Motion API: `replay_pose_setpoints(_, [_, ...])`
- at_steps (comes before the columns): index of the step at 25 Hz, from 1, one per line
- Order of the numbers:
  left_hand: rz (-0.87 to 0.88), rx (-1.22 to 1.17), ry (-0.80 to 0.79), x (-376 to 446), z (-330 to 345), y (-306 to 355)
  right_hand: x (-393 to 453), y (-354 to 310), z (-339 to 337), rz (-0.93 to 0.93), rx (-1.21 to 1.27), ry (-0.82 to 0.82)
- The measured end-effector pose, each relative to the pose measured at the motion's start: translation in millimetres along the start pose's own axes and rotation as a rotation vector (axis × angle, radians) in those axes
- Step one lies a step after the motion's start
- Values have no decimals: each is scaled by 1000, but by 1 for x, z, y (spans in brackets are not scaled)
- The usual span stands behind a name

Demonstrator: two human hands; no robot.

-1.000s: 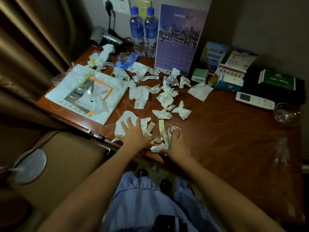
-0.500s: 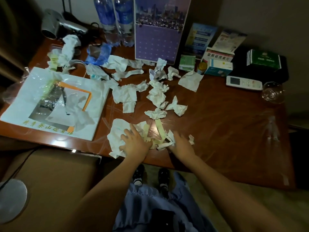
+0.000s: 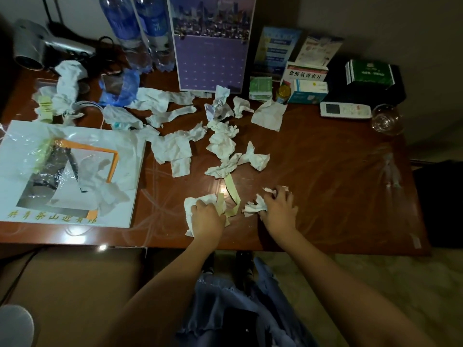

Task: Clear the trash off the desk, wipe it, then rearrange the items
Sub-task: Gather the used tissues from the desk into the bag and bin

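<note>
Dim wooden desk (image 3: 325, 186): my left hand (image 3: 206, 219) grips a tissue (image 3: 191, 205), my right hand (image 3: 278, 209) pinches a paper wad (image 3: 254, 207) (remaining scraps (image 3: 221, 144) lie toward upper centre).

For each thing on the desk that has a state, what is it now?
left hand: grips a white tissue
right hand: grips a crumpled tissue
water bottles: upright
calendar: standing
glass: upright
remote: lying flat

Both hands lay on the surface (image 3: 325, 184): left hand (image 3: 206, 219) gripped a white tissue (image 3: 191, 205), right hand (image 3: 279, 211) clutched crumpled scraps (image 3: 254, 206).
</note>
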State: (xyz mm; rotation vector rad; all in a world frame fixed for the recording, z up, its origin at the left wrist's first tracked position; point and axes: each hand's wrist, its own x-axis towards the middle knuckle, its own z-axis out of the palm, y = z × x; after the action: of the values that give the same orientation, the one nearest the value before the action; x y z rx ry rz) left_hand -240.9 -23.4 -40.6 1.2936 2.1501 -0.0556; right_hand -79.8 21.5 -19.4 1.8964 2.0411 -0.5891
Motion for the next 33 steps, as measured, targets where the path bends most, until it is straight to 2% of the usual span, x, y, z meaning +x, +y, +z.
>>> replay_pose_setpoints(3, [-11, 12, 102, -3, -5, -5, 8, 4, -1, 37, 163, -82])
replay_pose_setpoints(6, [2, -117, 126, -2, -15, -15, 6, 1, 0, 8, 369, -107])
replay_pose_setpoints(8, [8, -232, 143, 1, -26, -21, 3, -3, -1, -9, 418, -73])
replay_pose_setpoints(13, [-41, -402, 190, 8, -41, -34, 12, -12, -6, -75, 411, 26])
replay_pose_setpoints(20, [-20, -438, 192, 10, -47, -32, 27, -45, -29, -215, 297, 16])
replay_pose_setpoints(22, [-17, -389, 168, 15, -46, -35, 37, -59, -30, -276, 211, -11])
replay_pose_setpoints(25, [3, -184, 63, 19, -40, -45, 51, -76, -26, -317, 72, -87])
replay_pose_setpoints(28, [-2, -128, 57, 16, -38, -54, 54, -82, -20, -305, 85, -151])
replay_pose_setpoints(30, [104, 37, 68, 11, -36, -58, 49, -80, -11, -305, 118, -150])
replay_pose_setpoints(33, [244, 225, 3, 6, -27, -62, 39, -74, 5, -325, 91, -166])
